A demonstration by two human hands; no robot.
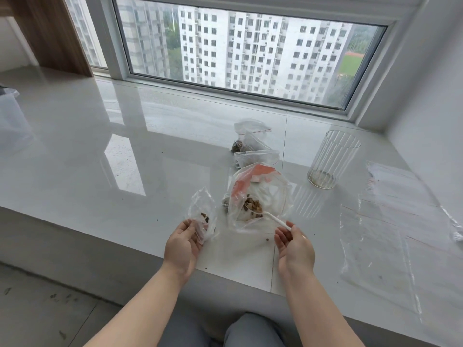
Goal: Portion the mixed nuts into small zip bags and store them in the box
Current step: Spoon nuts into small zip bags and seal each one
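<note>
Seated at a pale sill, left hand (184,242) cupping a small zip bag (203,216) already holding a few nuts, right hand (295,244) pinching a white spoon (271,217), its handle running far-left into the big nut bag (259,196) just right of the small one. Lying farther back: filled small bags (253,146); standing at right, a nearly empty ribbed glass (332,160); sitting at far left, the clear box (11,121).
</note>
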